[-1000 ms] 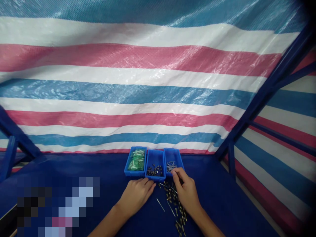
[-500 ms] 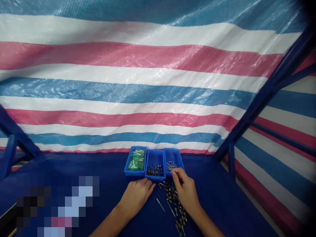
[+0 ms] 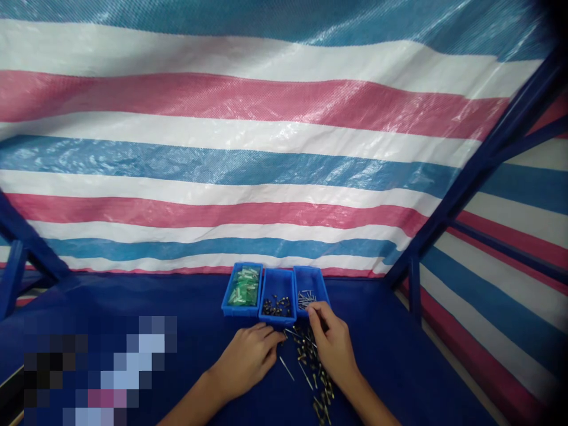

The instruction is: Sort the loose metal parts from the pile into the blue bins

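My left hand (image 3: 255, 357) is low over the blue table. Its closed fingertips touch the left edge of a loose pile of brass-coloured and silvery screw-like pieces (image 3: 323, 390); whether they grip one is hidden. At the front edge of the right blue bin (image 3: 320, 278), my right hand (image 3: 333, 338) has thumb and forefinger pinched together, and what is between them does not show. That bin holds silvery nail-like pins (image 3: 305, 299). One thin silvery pin (image 3: 286, 368) lies apart, between my hands.
The middle blue bin (image 3: 278, 281) contains short dark brassy pieces (image 3: 277, 306). Beside it, the left blue bin (image 3: 225, 305) holds green-and-clear small packets (image 3: 245, 287). A striped tarp (image 3: 248, 213) hangs behind, with blue frame bars (image 3: 437, 228) at the sides. A blurred patch covers the lower left.
My left hand has shifted slightly right, its fingertips now at the pile's edge. The right hand stays almost still at the right bin. The view has moved a little.
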The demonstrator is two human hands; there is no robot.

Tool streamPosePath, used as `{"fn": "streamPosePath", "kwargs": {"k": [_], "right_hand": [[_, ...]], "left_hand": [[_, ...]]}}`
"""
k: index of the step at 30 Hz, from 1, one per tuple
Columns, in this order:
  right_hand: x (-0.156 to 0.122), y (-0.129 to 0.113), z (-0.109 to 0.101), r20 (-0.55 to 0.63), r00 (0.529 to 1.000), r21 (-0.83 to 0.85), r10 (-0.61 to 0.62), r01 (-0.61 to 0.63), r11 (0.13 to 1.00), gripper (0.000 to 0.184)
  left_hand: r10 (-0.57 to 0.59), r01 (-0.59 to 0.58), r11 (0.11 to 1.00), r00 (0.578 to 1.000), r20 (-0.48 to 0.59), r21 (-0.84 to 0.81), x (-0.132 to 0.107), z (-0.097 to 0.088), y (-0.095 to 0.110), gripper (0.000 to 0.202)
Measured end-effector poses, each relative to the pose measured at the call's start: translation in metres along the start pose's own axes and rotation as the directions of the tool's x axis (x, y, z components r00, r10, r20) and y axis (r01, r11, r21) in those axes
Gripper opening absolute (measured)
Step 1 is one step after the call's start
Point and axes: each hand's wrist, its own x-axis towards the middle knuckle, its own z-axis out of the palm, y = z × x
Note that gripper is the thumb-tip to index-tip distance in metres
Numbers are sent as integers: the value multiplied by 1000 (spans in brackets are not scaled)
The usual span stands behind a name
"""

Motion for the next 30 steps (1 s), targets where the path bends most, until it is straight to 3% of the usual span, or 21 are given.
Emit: {"fn": "streamPosePath", "kwargs": {"k": [11,17,26,30], "right_hand": [[0,-3,-1,11,1000,8,2,-2,1000,36],[1,-1,1,1,1000,1,3,-3,1000,37],[-1,0,1,-1,1000,-2,-3,3,1000,35],[0,0,1,17,1000,12,5,-5,1000,34]], "left_hand": [[15,-15,1000,1000,-21,1,1,-1,2,9],[15,-16,999,999,-32,-35,1,0,1,11],[-10,10,1000,999,47,1,4,1,6,13],[-22,22,1000,999,42,-9,1,5,6,30]]}}
